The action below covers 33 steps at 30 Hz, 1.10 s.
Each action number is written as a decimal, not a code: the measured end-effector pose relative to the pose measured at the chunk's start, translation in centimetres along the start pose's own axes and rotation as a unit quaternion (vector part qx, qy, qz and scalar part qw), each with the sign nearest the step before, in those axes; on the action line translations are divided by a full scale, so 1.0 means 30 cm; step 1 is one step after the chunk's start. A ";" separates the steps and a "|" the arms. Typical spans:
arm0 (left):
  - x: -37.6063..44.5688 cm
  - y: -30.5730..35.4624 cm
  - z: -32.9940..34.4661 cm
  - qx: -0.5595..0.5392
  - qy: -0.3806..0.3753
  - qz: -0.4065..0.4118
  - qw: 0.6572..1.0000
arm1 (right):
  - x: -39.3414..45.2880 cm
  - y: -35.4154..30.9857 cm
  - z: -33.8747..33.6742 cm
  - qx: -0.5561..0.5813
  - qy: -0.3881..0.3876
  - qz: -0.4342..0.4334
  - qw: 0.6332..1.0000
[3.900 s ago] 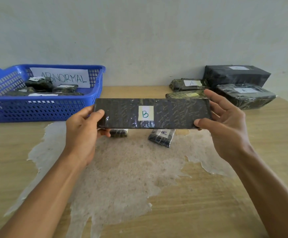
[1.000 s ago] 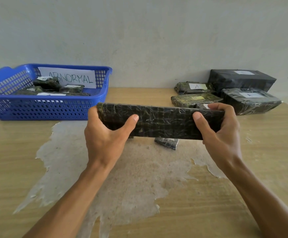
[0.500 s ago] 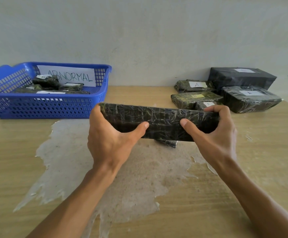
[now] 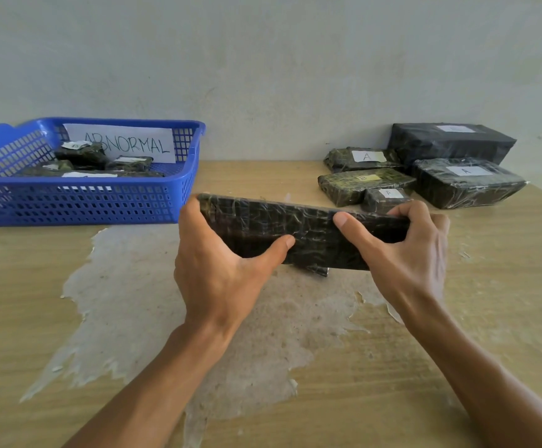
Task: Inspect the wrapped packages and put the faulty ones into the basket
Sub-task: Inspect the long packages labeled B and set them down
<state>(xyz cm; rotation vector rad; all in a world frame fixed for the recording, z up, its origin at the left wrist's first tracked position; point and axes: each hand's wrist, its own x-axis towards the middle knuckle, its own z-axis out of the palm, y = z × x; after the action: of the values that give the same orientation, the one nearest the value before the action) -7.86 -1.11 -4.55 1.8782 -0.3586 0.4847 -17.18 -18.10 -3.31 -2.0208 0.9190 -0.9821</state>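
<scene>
A long flat dark package wrapped in clear film is held above the middle of the table, its plain back turned towards me and its label hidden. My left hand grips its left end, thumb across the near face. My right hand grips the right part, thumb on the near face and fingers curled over the top edge. The blue basket with an "ABNORMAL" sign stands at the back left and holds several small wrapped packages.
Several wrapped packages lie at the back right: a large black one, one labelled A, a flat one and two small ones. Part of a small packet shows beneath the held package. A pale worn patch covers the table's middle.
The package was flipped from label B facing me to its back. Both hands have slid inward along it, and its right end has dipped.
</scene>
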 end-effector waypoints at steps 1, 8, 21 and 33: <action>-0.003 0.001 0.002 0.001 -0.003 0.001 1.000 | 0.002 -0.002 -0.003 -0.006 0.000 0.008 1.000; -0.011 0.008 0.014 0.019 0.016 -0.007 1.000 | -0.020 -0.020 0.009 -0.034 -0.002 0.000 0.999; -0.012 0.024 0.029 0.068 0.062 -0.052 0.994 | -0.053 -0.051 0.013 -0.050 -0.027 0.003 0.998; 0.000 0.010 0.020 0.056 0.043 -0.087 0.994 | -0.017 -0.036 0.002 0.040 -0.037 -0.015 0.998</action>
<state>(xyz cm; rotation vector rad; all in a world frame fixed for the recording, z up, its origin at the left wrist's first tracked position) -7.90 -1.77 -4.50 1.9693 -0.1113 0.4739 -17.07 -17.11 -2.63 -1.9953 0.8005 -0.9394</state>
